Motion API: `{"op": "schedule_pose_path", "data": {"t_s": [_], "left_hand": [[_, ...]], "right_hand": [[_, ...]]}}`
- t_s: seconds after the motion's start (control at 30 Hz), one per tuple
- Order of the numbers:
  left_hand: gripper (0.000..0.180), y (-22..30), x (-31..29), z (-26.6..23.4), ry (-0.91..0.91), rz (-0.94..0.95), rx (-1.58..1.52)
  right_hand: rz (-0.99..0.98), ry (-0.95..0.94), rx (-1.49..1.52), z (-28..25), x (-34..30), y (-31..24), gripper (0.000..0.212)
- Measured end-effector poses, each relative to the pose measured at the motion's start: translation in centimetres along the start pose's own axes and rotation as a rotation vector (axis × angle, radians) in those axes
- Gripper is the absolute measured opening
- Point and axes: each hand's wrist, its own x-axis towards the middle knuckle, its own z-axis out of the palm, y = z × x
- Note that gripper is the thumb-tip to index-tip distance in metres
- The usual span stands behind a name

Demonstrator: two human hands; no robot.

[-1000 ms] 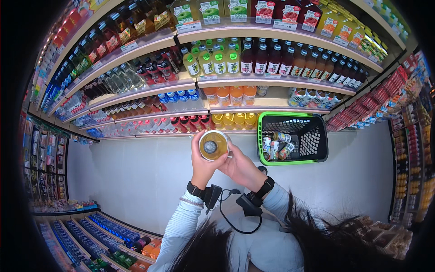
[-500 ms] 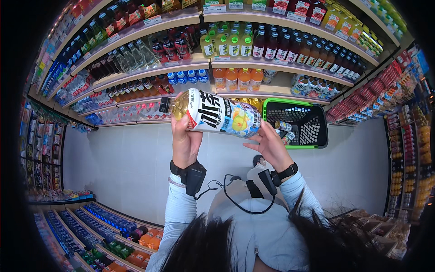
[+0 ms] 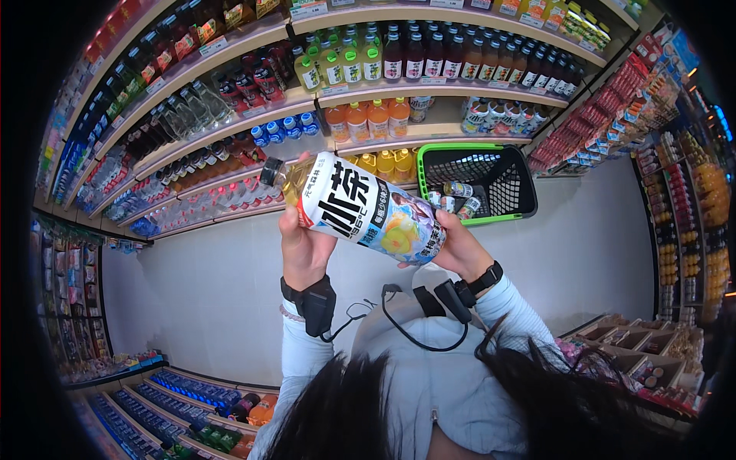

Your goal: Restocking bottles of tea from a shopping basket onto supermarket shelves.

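A large plastic bottle of iced tea (image 3: 368, 207) with a white label and a dark cap lies tilted across both my hands, its cap end up and to the left. My left hand (image 3: 303, 245) grips it near the shoulder, thumb on the front. At the base end, my right hand (image 3: 464, 249) holds it, with the thumb along the edge and the other fingers mostly hidden behind the bottle. Just beyond my right hand stands a black shopping basket with a green rim (image 3: 479, 146). Several small cans (image 3: 458, 189) lie inside it.
Shelves of drinks (image 3: 437, 84) curve across the far side, with bottles of orange juice (image 3: 368, 121) on a lower level. Hanging red snack packs (image 3: 579, 115) are at the right. More bottle racks (image 3: 176, 399) stand near left, and wooden bins (image 3: 644, 349) near right.
The bottle has come closer and tipped further, its base end lower. My right hand has closed in round the base. The view has shifted, showing more cans in the basket.
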Motion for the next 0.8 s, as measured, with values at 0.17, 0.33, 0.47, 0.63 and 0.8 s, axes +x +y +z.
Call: {"op": "schedule_pose_path", "data": {"t_s": [0.17, 0.33, 0.47, 0.63, 0.8], "left_hand": [[0.077, -2.1, -0.3, 1.6, 0.070, 0.011, 0.054], [0.062, -4.2, -0.4, 3.8, -0.050, 0.019, 0.049], [0.055, -6.5, -1.1, 3.7, 0.014, -0.061, 0.070], [0.046, -9.2, -0.9, 6.1, -0.031, -0.099, 0.087], [0.052, -9.4, -1.5, 6.1, -0.023, -0.068, 0.133]], "right_hand": [[-0.120, 0.078, 0.028, 0.9, -1.8, 0.2, 0.075], [-0.188, 0.115, -0.002, 0.1, -2.7, 0.3, 0.080], [-0.244, 0.131, 0.009, 0.1, -3.1, 0.2, 0.083], [-0.392, 0.148, 0.015, -0.9, -5.5, -1.1, 0.078], [-0.335, 0.149, -0.046, -1.1, -6.8, -1.1, 0.079]]}}
